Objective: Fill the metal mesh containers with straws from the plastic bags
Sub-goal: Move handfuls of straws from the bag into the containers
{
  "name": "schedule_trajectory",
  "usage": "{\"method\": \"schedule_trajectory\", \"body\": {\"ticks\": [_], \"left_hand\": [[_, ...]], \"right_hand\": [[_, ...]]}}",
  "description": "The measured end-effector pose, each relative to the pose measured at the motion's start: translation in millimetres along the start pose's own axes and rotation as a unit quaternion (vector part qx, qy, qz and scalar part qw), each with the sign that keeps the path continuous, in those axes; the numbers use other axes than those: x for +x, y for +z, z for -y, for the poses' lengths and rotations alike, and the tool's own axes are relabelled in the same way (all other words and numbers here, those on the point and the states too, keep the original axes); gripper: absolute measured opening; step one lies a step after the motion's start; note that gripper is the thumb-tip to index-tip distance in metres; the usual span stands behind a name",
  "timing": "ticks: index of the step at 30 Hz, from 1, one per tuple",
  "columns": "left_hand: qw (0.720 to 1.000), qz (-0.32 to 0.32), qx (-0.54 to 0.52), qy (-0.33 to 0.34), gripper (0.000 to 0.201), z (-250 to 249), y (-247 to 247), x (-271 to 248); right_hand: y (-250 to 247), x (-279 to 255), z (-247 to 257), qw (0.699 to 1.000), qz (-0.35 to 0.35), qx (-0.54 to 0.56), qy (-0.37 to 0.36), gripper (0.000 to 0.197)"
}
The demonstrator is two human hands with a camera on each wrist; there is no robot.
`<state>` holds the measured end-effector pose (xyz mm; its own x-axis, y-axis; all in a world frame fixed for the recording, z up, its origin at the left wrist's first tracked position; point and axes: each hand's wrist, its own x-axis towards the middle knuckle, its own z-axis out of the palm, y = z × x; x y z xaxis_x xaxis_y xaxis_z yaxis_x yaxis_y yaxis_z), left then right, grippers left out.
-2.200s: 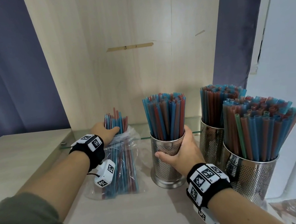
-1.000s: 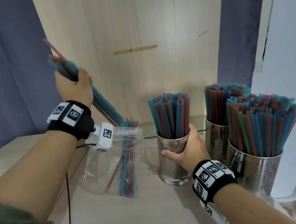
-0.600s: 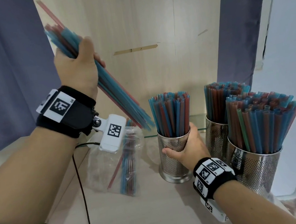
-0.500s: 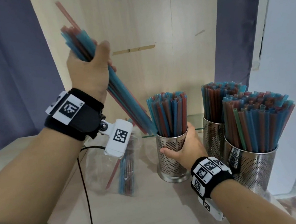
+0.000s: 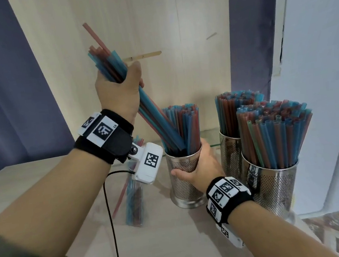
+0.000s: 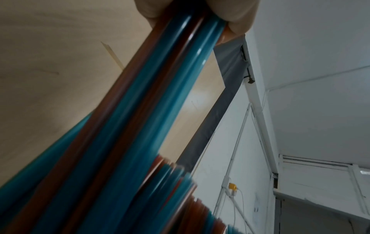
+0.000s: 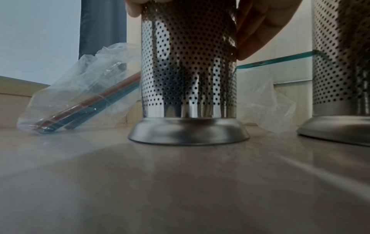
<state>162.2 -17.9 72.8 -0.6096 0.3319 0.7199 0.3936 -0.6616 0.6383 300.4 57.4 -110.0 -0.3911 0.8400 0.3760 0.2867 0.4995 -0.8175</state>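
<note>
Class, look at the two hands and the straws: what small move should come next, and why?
Probably the left hand should push its bundle of straws down into the mesh container: the lower ends already sit at its rim, and the right hand steadies it.

Left hand (image 5: 118,91) raised, fisted; right hand (image 5: 197,167) low, clasping.

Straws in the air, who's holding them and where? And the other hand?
The left hand grips the straw bundle near its upper end. The right hand holds the mesh container around its upper wall.
</note>
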Motion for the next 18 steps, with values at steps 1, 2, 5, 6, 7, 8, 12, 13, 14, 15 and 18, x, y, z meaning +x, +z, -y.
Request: {"method": "schedule_trajectory", "body": {"ticks": [1, 2, 5, 6, 7, 8, 12, 13, 14, 15, 18], "left_hand": [[1.000, 0.004, 0.010, -0.002, 0.018, 4, 0, -2], [1.000, 0.007, 0.021, -0.004, 0.018, 9, 0, -5], [0.999, 0.016, 0.051, -0.009, 0.017, 19, 2, -16], [0.998, 0.018, 0.056, -0.007, 0.016, 22, 3, -20], [0.998, 0.019, 0.059, -0.006, 0.016, 25, 3, -22], [0.998, 0.019, 0.061, -0.005, 0.015, 27, 4, -24], [0.997, 0.028, 0.067, -0.008, 0.015, 34, 5, -27], [0.997, 0.031, 0.068, -0.011, 0.015, 35, 6, -28], [0.997, 0.034, 0.070, -0.013, 0.015, 37, 6, -28], [0.996, 0.040, 0.076, -0.016, 0.015, 38, 6, -28], [0.990, 0.080, 0.112, -0.025, 0.017, 46, 7, -30]], "right_hand": [[0, 0, 0, 1.000, -0.001, 0.000, 0.000, 0.111], [0, 0, 0, 1.000, -0.001, -0.001, 0.000, 0.111], [0, 0, 0, 1.000, -0.003, -0.003, -0.003, 0.110], [0, 1, -1, 1.000, -0.002, -0.003, -0.003, 0.110], [1, 1, -1, 1.000, -0.001, -0.003, -0.003, 0.111], [1, 1, -2, 1.000, -0.001, -0.003, -0.002, 0.111], [3, 2, -3, 1.000, 0.004, -0.004, 0.003, 0.113], [3, 2, -4, 1.000, 0.004, -0.005, 0.004, 0.114], [3, 3, -4, 1.000, 0.004, -0.007, 0.005, 0.115], [4, 3, -4, 1.000, 0.002, -0.008, 0.005, 0.115], [5, 3, -5, 1.000, -0.004, -0.009, -0.003, 0.115]]}}
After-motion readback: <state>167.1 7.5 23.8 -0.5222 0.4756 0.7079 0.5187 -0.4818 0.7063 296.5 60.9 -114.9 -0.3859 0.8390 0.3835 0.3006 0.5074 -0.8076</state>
